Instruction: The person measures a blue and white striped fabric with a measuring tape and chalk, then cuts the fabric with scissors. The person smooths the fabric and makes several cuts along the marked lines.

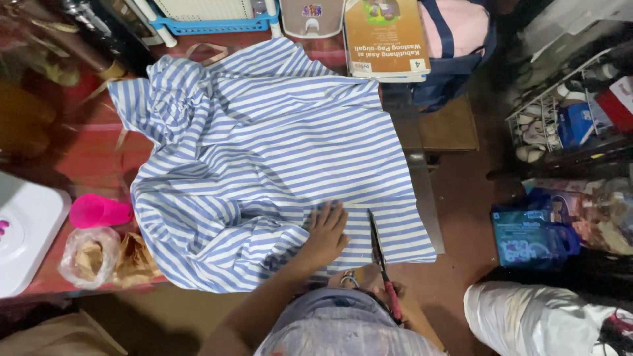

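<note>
Head view: as the camera looks straight down, one frame shows everything.
Cloth (pixel 264 151): blue-and-white striped, spread over the tabletop (pixel 86 158) from upper left to lower right; bunched at the upper left, flat near the hem.
Left hand (pixel 326 234): fingers spread, grip flat and open, pressing the cloth at lower centre.
Right hand (pixel 392 293): mostly hidden at the bottom edge; grip closed on the scissors (pixel 381 260), blades in the hem.
Handling: soft, light, likely to slide; best pinned beside the cut.
Edges: the hem overhangs the front edge.
Room: cup (pixel 99 212) and bags (pixel 109 258) crowd the left; book (pixel 386 36) lies at the top.
</note>
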